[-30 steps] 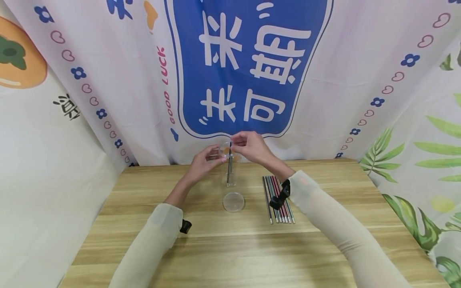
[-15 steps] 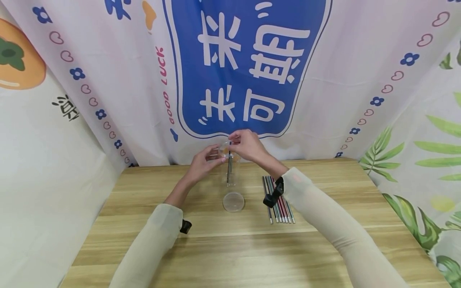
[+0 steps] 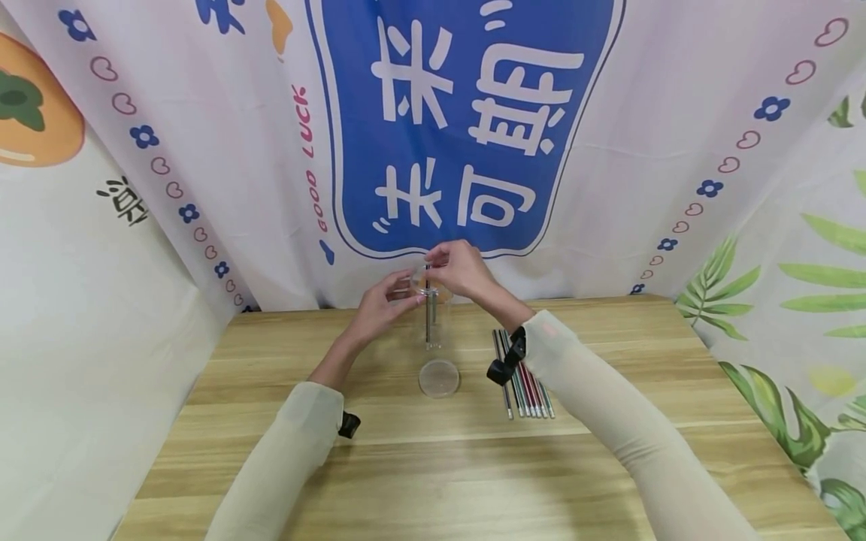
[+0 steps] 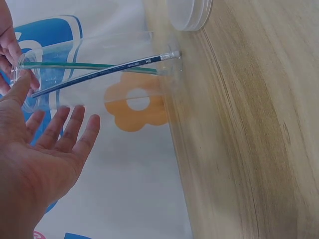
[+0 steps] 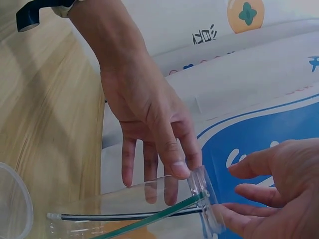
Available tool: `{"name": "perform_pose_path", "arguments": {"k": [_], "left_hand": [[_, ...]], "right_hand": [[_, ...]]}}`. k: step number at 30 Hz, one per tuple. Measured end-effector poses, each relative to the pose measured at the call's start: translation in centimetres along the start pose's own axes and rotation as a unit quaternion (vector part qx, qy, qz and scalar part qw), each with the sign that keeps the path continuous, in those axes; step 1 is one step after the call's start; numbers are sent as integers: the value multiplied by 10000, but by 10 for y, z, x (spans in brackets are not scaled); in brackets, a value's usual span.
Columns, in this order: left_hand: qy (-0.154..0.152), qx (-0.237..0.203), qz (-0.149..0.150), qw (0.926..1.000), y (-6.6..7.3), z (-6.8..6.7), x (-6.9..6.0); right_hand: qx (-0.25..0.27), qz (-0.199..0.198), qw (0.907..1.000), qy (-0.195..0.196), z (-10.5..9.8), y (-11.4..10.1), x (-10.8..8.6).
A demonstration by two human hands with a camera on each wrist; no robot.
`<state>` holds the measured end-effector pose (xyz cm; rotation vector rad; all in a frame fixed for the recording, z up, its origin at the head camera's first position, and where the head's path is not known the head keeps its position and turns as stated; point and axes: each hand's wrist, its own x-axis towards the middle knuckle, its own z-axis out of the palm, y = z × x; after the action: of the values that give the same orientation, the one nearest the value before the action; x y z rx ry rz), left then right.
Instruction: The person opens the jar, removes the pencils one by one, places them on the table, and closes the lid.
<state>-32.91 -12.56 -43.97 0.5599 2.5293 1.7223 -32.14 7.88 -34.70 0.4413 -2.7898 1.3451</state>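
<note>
My left hand (image 3: 382, 306) steadies a clear plastic jar (image 4: 99, 47) near its rim, thumb on one side and fingers on the other. Inside the jar lean a dark pencil (image 4: 114, 71) and a green pencil (image 5: 149, 217), crossing each other. In the left wrist view the dark pencil's eraser end is down at the jar's bottom. At the jar's mouth my right hand (image 3: 463, 269) has its fingertips on the dark pencil's upper end, seemingly pinching it. The rim partly blurs that contact in both wrist views.
A round translucent lid (image 3: 438, 379) lies on the wooden table (image 3: 433, 473) in front of the jar. Several pencils (image 3: 531, 391) lie side by side to the right, partly behind the right wrist's black camera (image 3: 504, 368). A printed cloth (image 3: 575, 263) hangs behind the table.
My right hand has shifted slightly left at the jar's mouth, and the dark pencil's upper end has moved left with it. My left hand and the jar have stayed in place.
</note>
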Motion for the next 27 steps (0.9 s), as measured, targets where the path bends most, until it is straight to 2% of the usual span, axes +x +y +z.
{"name": "perform_pose_path", "arguments": {"k": [10, 27], "left_hand": [[-19, 14, -40, 10000, 0, -1, 0], [-98, -26, 26, 9999, 0, 0, -3]], "right_hand": [[335, 138, 9993, -76, 2, 3, 7], [-351, -228, 9977, -525, 10, 4, 16]]}}
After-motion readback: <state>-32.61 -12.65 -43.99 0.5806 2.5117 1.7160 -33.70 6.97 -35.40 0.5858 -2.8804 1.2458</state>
